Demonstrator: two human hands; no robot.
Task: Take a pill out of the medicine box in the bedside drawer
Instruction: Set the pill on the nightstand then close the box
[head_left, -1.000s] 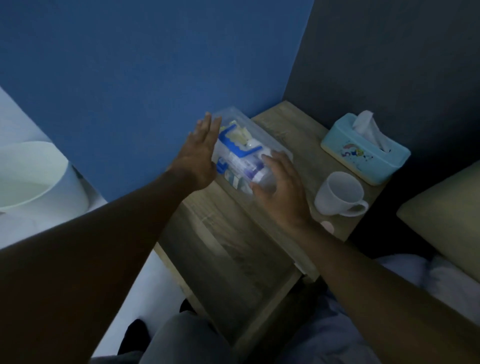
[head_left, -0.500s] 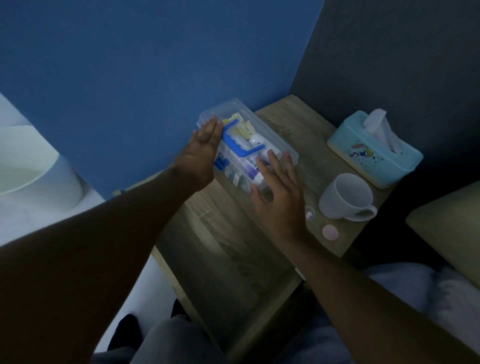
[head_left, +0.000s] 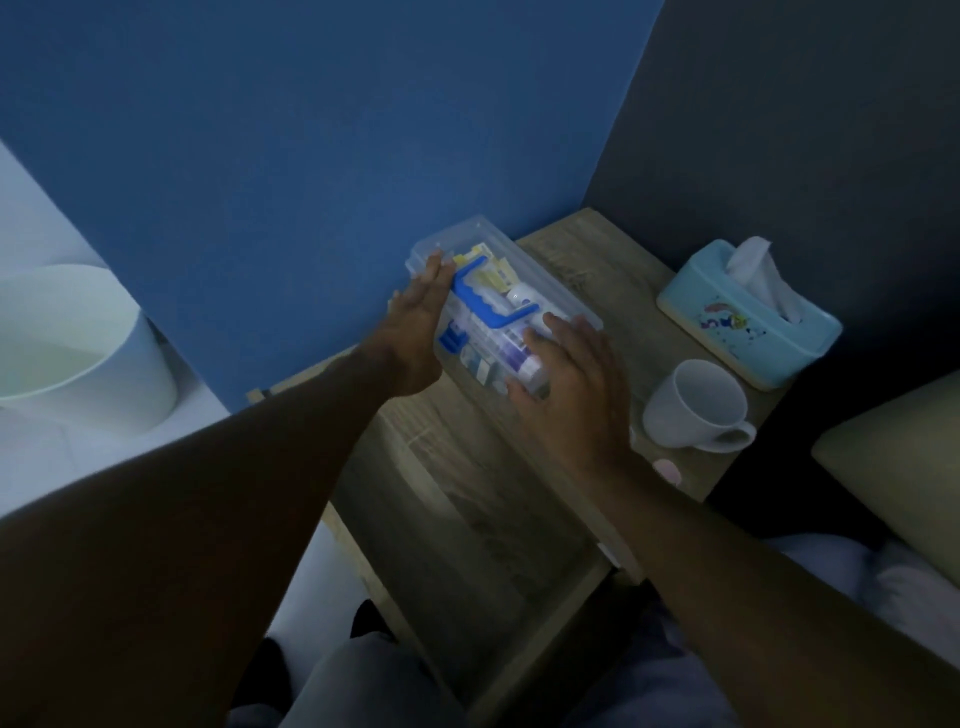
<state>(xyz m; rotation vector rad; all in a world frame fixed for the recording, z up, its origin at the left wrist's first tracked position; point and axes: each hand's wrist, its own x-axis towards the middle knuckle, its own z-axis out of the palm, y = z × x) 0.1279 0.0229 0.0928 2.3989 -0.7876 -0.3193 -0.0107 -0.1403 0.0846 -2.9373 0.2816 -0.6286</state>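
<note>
A clear plastic medicine box (head_left: 540, 270) with a blue handle (head_left: 485, 301) sits on the bedside table top, against the blue wall. Bottles and packets show through its lid. My left hand (head_left: 415, 327) presses flat against the box's left side, fingers straight. My right hand (head_left: 576, 384) rests over its near right end, fingers spread on the lid. The wooden drawer (head_left: 467, 519) below stands pulled out, and its inside looks bare. A small pink round thing (head_left: 667, 470) lies on the table next to my right wrist.
A white mug (head_left: 696, 405) stands right of the box, and a light blue tissue box (head_left: 748, 317) behind it. A white bin (head_left: 72, 353) is on the floor at left. A pillow (head_left: 904, 467) and bedding lie at right.
Both hands have stayed on the box, the left sliding a little further along its side. The camera view has shifted slightly, and the box sits a bit farther back on the table.
</note>
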